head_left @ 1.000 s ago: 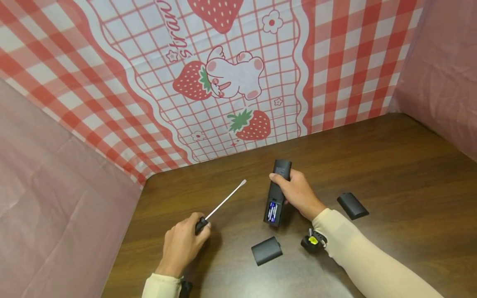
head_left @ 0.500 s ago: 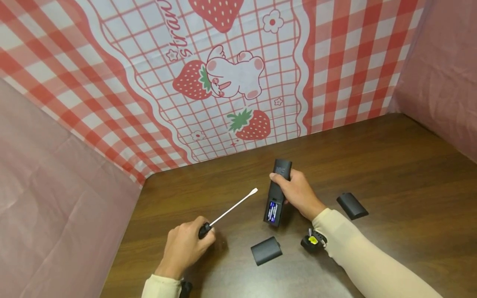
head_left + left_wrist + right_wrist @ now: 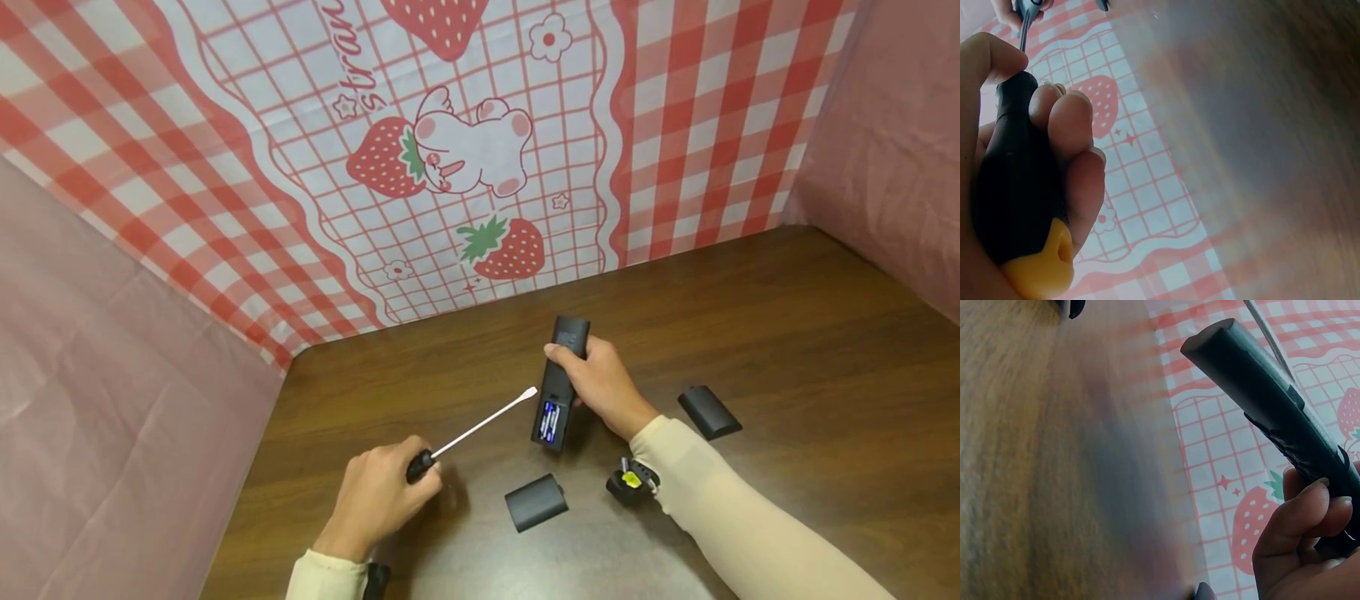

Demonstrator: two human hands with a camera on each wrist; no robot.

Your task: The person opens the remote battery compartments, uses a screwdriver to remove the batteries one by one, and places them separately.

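Observation:
My right hand (image 3: 600, 385) grips a black remote control (image 3: 558, 379) lying on the wooden table (image 3: 787, 333), its battery bay open with a blue battery (image 3: 549, 421) showing. The same remote (image 3: 1279, 406) fills the right wrist view, fingers (image 3: 1300, 519) curled round it. My left hand (image 3: 378, 496) grips a screwdriver (image 3: 472, 429) by its black handle (image 3: 1016, 181) with a yellow end. The flat tip (image 3: 531, 392) sits just left of the remote's open bay.
A black battery cover (image 3: 535, 503) lies on the table in front of the remote. A second black cover (image 3: 708, 412) lies to the right. Pink cloth walls and a strawberry-print backdrop (image 3: 465, 158) enclose the table on three sides.
My left hand has carried the screwdriver rightward, so its tip went from well left of the remote to right beside the open battery bay. The right hand and remote shifted slightly.

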